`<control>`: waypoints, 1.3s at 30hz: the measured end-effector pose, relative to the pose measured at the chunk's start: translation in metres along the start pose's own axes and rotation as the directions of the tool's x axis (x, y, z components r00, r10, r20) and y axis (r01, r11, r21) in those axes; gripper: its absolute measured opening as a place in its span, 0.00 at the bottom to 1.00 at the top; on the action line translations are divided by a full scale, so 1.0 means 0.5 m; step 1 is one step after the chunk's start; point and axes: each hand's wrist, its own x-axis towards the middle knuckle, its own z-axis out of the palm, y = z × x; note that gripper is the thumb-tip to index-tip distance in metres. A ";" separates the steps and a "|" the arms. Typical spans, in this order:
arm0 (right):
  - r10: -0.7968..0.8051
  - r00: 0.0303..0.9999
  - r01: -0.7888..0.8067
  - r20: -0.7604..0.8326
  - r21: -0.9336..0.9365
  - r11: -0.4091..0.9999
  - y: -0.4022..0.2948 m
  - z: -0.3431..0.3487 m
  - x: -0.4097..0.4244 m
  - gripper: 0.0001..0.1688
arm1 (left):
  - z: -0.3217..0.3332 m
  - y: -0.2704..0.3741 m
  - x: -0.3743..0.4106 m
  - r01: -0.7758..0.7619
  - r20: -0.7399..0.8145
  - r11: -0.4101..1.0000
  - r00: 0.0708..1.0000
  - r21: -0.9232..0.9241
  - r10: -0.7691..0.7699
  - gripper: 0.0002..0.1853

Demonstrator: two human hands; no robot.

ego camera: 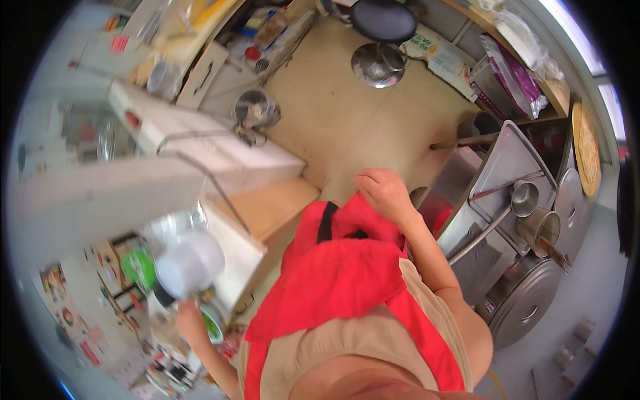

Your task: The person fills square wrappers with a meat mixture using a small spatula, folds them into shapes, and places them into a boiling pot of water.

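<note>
My right hand [384, 194] is in front of my body, at the lower edge of a red apron [325, 270]. Its fingers are curled together and the palm side is hidden. Off to the left, my left hand [190, 320] is blurred beside a white plastic tub [185, 267] and a light-blue bowl [214, 327] with green contents. What its fingers hold, if anything, does not show. A bright green object [138, 269] sits close behind the tub.
A metal tray [505, 200] with a ladle [525, 199] on it and a lidded metal pot [527, 305] stand at right. On the floor ahead are a round metal lid [378, 65] and a bucket [256, 107]. A cord [215, 175] crosses the white cabinet [250, 150].
</note>
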 end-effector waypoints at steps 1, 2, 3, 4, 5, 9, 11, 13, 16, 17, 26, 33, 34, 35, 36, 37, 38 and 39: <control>0.018 1.000 -0.018 0.005 0.007 1.000 0.027 -0.012 0.036 0.07 | -0.090 0.030 0.012 0.002 0.107 0.999 0.994 -0.044 0.003 0.12; 0.045 0.999 -0.045 0.028 0.020 0.999 0.048 -0.023 0.059 0.07 | -0.180 0.059 0.014 0.005 0.233 0.997 0.972 -0.079 0.014 0.10; 0.039 0.997 -0.040 0.066 0.016 0.999 0.062 -0.039 0.090 0.07 | -0.259 0.098 0.023 -0.023 0.259 0.946 0.959 -0.325 0.112 0.11; 0.018 0.994 -0.019 0.105 0.010 1.000 0.082 -0.060 0.139 0.08 | -0.332 0.156 0.049 -0.023 0.262 0.828 0.943 -0.560 0.203 0.11; -0.004 0.991 0.006 0.137 -0.010 1.000 0.105 -0.081 0.183 0.10 | -0.381 0.218 0.090 -0.016 0.230 0.645 0.927 -0.764 0.296 0.12; -0.026 0.999 0.026 0.019 0.002 1.000 0.238 -0.141 0.306 0.08 | -0.458 0.453 0.297 -0.416 -0.125 0.415 0.812 -0.809 0.570 0.15; 0.054 0.998 -0.053 0.028 -0.051 0.997 0.306 -0.194 0.348 0.07 | -0.452 0.557 0.413 -0.544 -0.190 0.533 0.793 -0.648 0.580 0.17; 0.231 0.971 -0.220 0.065 -0.143 0.965 0.380 -0.263 0.368 0.08 | -0.500 0.671 0.515 -0.531 -0.079 0.559 0.766 -0.637 0.638 0.18; 0.429 0.902 -0.423 -0.035 -0.266 0.867 0.497 -0.379 0.385 0.10 | -0.589 0.863 0.677 -0.736 -0.152 0.513 0.625 -0.441 0.766 0.20; 0.455 0.885 -0.464 -0.102 -0.278 0.841 0.531 -0.414 0.390 0.11 | -0.638 0.934 0.719 -0.811 -0.245 0.427 0.544 -0.400 0.803 0.20; 0.649 0.632 -0.746 -0.424 -0.106 0.657 0.775 -0.622 0.387 0.11 | -1.087 1.537 0.855 -0.982 -0.492 -0.185 -0.150 -0.024 0.858 0.15; 0.669 0.568 -0.803 -0.478 -0.145 0.578 0.976 -0.761 0.438 0.11 | -1.189 1.811 0.836 -0.961 -0.297 -0.261 -0.222 -0.096 0.929 0.12; 0.694 0.549 -0.808 -0.465 -0.082 0.584 0.988 -0.773 0.448 0.11 | -1.197 1.828 0.831 -0.958 -0.252 -0.267 -0.234 -0.108 0.939 0.12; 0.704 0.530 -0.814 -0.472 -0.051 0.579 1.009 -0.786 0.461 0.10 | -1.211 1.847 0.828 -0.954 -0.207 -0.275 -0.247 -0.118 0.947 0.12; 0.717 0.506 -0.822 -0.479 -0.016 0.570 1.029 -0.792 0.472 0.10 | -1.237 1.866 0.820 -0.939 -0.213 -0.308 -0.273 -0.152 0.938 0.12; 0.730 0.478 -0.830 -0.488 0.021 0.557 1.049 -0.800 0.479 0.10 | -1.251 1.893 0.818 -0.930 -0.197 -0.323 -0.289 -0.173 0.937 0.12; 0.718 0.483 -0.833 -0.500 -0.012 0.553 1.073 -0.809 0.484 0.09 | -1.266 1.921 0.816 -0.921 -0.178 -0.341 -0.309 -0.190 0.934 0.12; 0.734 0.454 -0.845 -0.506 0.017 0.534 1.093 -0.814 0.490 0.09 | -1.278 1.941 0.816 -0.909 -0.147 -0.360 -0.335 -0.208 0.931 0.12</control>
